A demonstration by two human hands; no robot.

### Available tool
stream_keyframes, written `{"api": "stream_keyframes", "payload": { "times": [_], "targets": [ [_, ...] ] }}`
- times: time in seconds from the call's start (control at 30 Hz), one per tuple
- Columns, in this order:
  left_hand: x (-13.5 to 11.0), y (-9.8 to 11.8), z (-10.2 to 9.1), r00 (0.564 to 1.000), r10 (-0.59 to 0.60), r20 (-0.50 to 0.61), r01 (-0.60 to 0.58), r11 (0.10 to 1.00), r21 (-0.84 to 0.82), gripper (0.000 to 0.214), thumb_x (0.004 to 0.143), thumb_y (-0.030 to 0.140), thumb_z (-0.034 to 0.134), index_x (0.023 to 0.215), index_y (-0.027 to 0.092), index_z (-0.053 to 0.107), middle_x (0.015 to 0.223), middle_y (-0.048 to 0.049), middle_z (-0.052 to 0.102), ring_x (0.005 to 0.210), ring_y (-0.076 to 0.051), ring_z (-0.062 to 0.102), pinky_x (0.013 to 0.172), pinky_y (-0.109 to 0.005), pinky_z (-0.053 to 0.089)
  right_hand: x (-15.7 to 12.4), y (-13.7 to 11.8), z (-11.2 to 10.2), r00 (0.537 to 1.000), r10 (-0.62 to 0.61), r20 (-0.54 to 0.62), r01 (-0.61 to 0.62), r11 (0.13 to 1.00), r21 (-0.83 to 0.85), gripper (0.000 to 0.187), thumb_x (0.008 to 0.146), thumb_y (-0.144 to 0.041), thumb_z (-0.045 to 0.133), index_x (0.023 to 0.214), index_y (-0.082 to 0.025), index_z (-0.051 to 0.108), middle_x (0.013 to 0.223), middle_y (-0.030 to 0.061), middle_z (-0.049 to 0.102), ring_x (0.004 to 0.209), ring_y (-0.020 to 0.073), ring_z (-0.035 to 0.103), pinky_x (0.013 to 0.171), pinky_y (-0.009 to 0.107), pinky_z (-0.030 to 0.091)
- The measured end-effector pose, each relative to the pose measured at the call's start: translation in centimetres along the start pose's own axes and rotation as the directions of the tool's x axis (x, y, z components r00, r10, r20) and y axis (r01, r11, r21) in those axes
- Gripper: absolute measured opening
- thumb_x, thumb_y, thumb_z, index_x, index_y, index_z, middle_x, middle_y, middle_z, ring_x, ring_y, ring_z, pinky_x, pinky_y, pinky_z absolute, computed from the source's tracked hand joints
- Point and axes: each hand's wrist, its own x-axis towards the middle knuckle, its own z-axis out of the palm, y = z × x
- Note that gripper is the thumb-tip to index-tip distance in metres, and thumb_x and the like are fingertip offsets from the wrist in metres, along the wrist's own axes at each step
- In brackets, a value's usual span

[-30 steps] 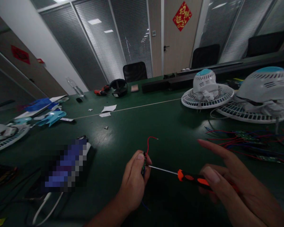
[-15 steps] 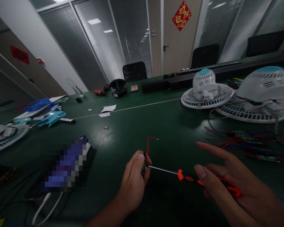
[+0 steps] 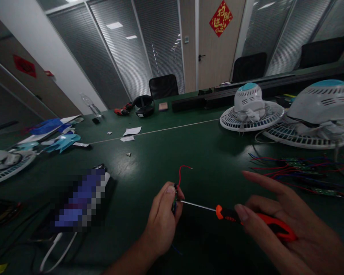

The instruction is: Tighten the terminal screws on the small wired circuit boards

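Note:
Between thumb and fingers, my left hand pinches a small green circuit board, mostly covered by the hand. A red wire curves up from its top, and a dark blue wire shows below the hand. My right hand holds a screwdriver by its orange and black handle, thumb on the near side and index finger stretched out clear of it. The thin metal shaft points left, its tip meeting the edge of the board; the exact contact point is too small to make out.
Several circuit boards with red and blue wires lie at the right. Behind them sit white fan heads. A phone-like device with a white cable stands at left. Paper scraps, a headset-like black object and a bottle lie farther back.
The screwdriver handle has turned about its axis, showing a different side, and my right thumb and index finger have shifted slightly. My left hand and the board stay nearly still.

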Motion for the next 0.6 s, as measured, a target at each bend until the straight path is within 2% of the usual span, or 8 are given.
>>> {"api": "stream_keyframes", "payload": {
  "times": [0.1, 0.27, 0.37, 0.43, 0.5, 0.6],
  "targets": [
    [0.0, 0.0, 0.0, 1.0, 0.031, 0.004, -0.031, 0.999, 0.021, 0.03, 0.081, 0.04, 0.045, 0.064, 0.017, 0.054, 0.061, 0.0029, 0.046, 0.051, -0.008, 0.039, 0.046, -0.016, 0.035, 0.0, -0.2, 0.0, 1.0, 0.028, -0.002, -0.028, 0.999, 0.037, 0.039, 0.081, -0.045, 0.045, 0.116, -0.029, 0.042, 0.065, -0.0056, 0.066, 0.048, 0.0135, 0.061, 0.055, 0.028, 0.046],
    [0.0, 0.0, 0.0, 1.0, 0.001, 0.016, -0.001, 1.0, 0.006, 0.031, 0.081, 0.041, 0.045, 0.064, 0.017, 0.054, 0.061, 0.0032, 0.045, 0.052, -0.009, 0.039, 0.046, -0.016, 0.034, 0.3, -0.1, 0.0, 0.993, 0.118, 0.016, -0.119, 0.987, 0.107, 0.042, 0.077, -0.049, 0.05, 0.112, -0.027, 0.046, 0.071, -0.0027, 0.069, 0.052, 0.0146, 0.063, 0.044, 0.023, 0.047],
    [-0.1, 0.1, 0.0, 1.0, 0.007, 0.022, -0.007, 1.0, 0.002, 0.03, 0.082, 0.04, 0.045, 0.065, 0.017, 0.054, 0.062, 0.0027, 0.046, 0.054, -0.009, 0.04, 0.048, -0.016, 0.035, 0.1, 0.2, 0.0, 0.989, 0.136, 0.06, -0.145, 0.97, 0.193, 0.047, 0.074, -0.048, 0.055, 0.114, -0.028, 0.045, 0.062, -0.0048, 0.065, 0.044, 0.0122, 0.059, 0.036, 0.019, 0.045],
    [-0.2, 0.2, 0.0, 0.999, 0.011, 0.033, -0.011, 1.0, 0.0, 0.03, 0.083, 0.039, 0.043, 0.065, 0.017, 0.054, 0.062, 0.003, 0.045, 0.053, -0.009, 0.039, 0.047, -0.016, 0.034, -0.1, 0.3, 0.0, 0.982, 0.17, 0.081, -0.185, 0.951, 0.246, 0.044, 0.076, -0.05, 0.052, 0.114, -0.028, 0.047, 0.062, -0.0035, 0.063, 0.048, 0.0133, 0.06, 0.038, 0.019, 0.046],
    [-0.3, 0.4, 0.1, 0.999, 0.013, 0.04, -0.013, 1.0, 0.001, 0.031, 0.084, 0.039, 0.042, 0.065, 0.017, 0.054, 0.06, 0.0034, 0.043, 0.051, -0.009, 0.038, 0.045, -0.016, 0.033, -0.3, 0.1, 0.0, 0.963, 0.253, 0.095, -0.27, 0.918, 0.29, 0.045, 0.079, -0.053, 0.044, 0.116, -0.027, 0.048, 0.064, -0.001, 0.063, 0.051, 0.0153, 0.06, 0.041, 0.022, 0.047],
    [-0.3, 0.5, 0.1, 0.999, 0.031, 0.024, -0.032, 0.999, 0.015, 0.031, 0.083, 0.039, 0.044, 0.064, 0.017, 0.054, 0.06, 0.0029, 0.044, 0.05, -0.009, 0.038, 0.044, -0.017, 0.034, -0.3, -0.7, 0.0, 0.907, 0.402, 0.124, -0.421, 0.858, 0.295, 0.052, 0.08, -0.059, 0.035, 0.121, -0.029, 0.046, 0.053, -0.0024, 0.058, 0.044, 0.0163, 0.055, 0.038, 0.026, 0.043]
  ]
}}
